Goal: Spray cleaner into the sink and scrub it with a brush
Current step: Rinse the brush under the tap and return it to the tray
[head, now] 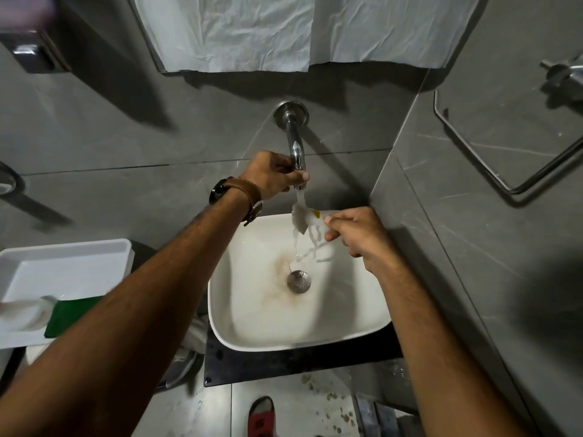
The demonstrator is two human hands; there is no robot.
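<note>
Two bare forearms, reaching up from the lower corners across the frame. Left hand [271, 175] closed around the end of the tap [295, 146], thumb and fingers pinching just above the outlet; brown-strapped watch [235, 197] on that wrist. Right hand [356, 230] curled shut on a white brush [307, 217] with a small yellow mark, held directly under the tap with water [299, 200] pouring over it and streaming off in strands. Exact shape of the brush hard to tell through the water.

Below, white sink [362, 323], rounded square, set on a dark counter [284, 364] tight against the right wall. Brownish stain on the basin floor left of the metal drain [298, 280], the stream landing just above the drain.

Left of the sink, well apart, white tray [67, 247] holding a green scouring pad [67, 315] and, touching it, a blurred white item [22, 313], possibly the cleaner bottle, though cannot tell.

Above, tap mounted through a round flange on grey tiled wall, crumpled white paper [252, 29] covering a mirror higher up. Chrome rail [517, 187] on the right wall. Down at the bottom edge, red slipper [262, 417] on a spattered floor.
</note>
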